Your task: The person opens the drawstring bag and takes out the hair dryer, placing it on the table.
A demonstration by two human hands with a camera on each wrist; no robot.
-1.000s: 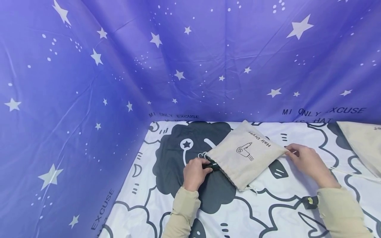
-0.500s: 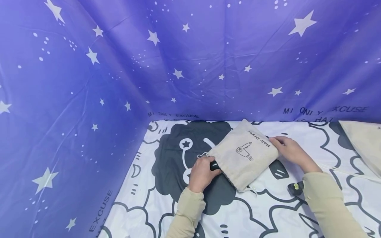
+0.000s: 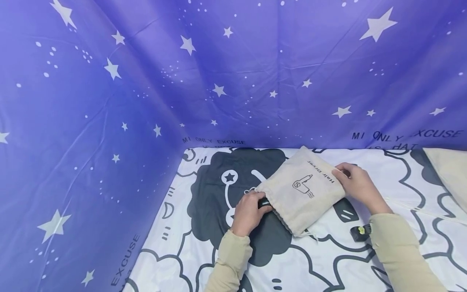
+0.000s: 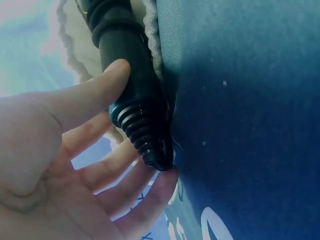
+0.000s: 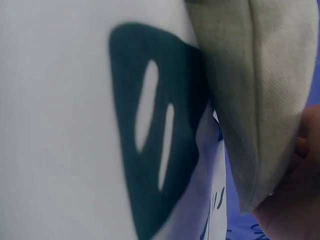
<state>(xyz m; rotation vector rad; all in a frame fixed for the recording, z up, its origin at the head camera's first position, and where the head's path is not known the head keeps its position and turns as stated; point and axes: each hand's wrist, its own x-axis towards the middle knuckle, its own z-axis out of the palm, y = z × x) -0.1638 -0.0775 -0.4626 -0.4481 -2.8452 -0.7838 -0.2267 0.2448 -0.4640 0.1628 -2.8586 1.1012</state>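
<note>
A cream drawstring bag (image 3: 319, 200) printed "Hair Dryer" lies slanted on the patterned cloth, its mouth toward my left hand (image 3: 247, 215). From that mouth pokes the black handle (image 4: 127, 70) of a hair dryer, ending in a ribbed cord sleeve (image 4: 137, 127); the rest is hidden inside. My left thumb lies on the handle, with the fingers curled around from below in the left wrist view. At the bag's right edge, my right hand (image 3: 359, 186) pinches the fabric. A bag corner (image 5: 250, 185) hangs beside that hand in the right wrist view.
Another cream bag (image 3: 450, 170) lies at the far right, with a white cord (image 3: 412, 207) trailing from it. The black-and-white cloth (image 3: 321, 259) covers the surface. Purple star-print curtains (image 3: 255, 73) rise behind and on the left.
My right hand has moved left from the bag's outstretched corner to its upper right edge. My left hand has slid slightly right, closer to the bag's mouth, along the handle.
</note>
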